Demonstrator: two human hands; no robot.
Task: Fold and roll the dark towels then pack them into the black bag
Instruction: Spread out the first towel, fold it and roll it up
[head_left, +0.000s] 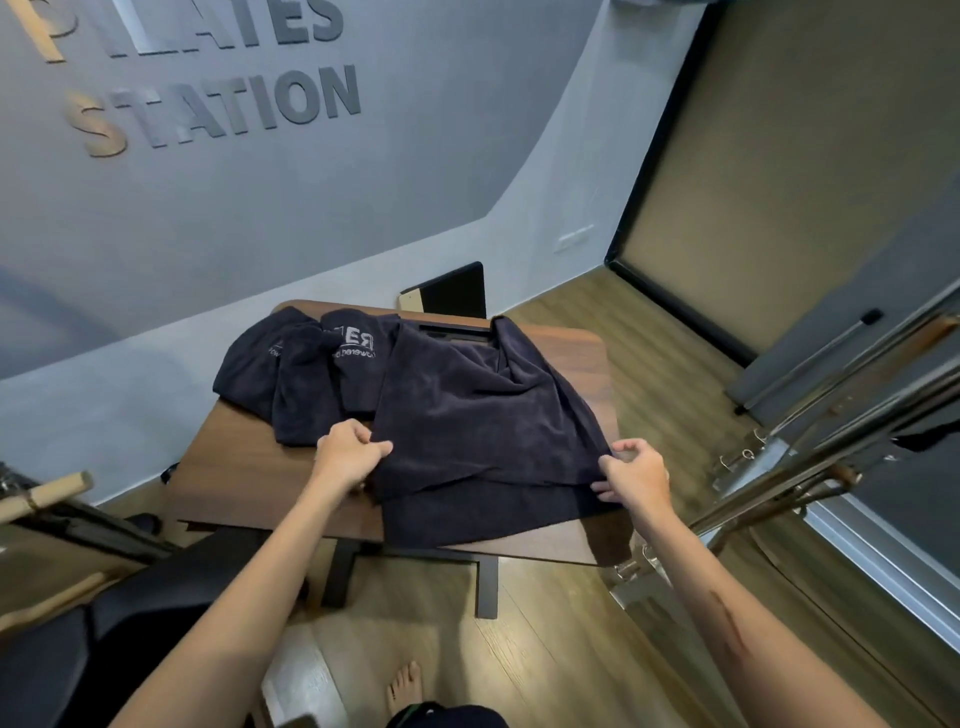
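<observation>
A dark navy towel (478, 415) lies spread over the right half of a small wooden table (234, 478), its near part doubled over and hanging past the front edge. My left hand (348, 449) pinches the towel's left edge. My right hand (636, 475) grips its right corner. A crumpled heap of more dark towels (306, 364) with pale lettering sits at the table's far left. I cannot make out a black bag for certain.
Metal exercise-machine rails (831, 457) run close on the right. A wooden bar and dark padded gear (52, 493) stand at the left. A black panel (452, 291) leans against the grey wall behind the table. My bare foot (405, 686) is on the wood floor.
</observation>
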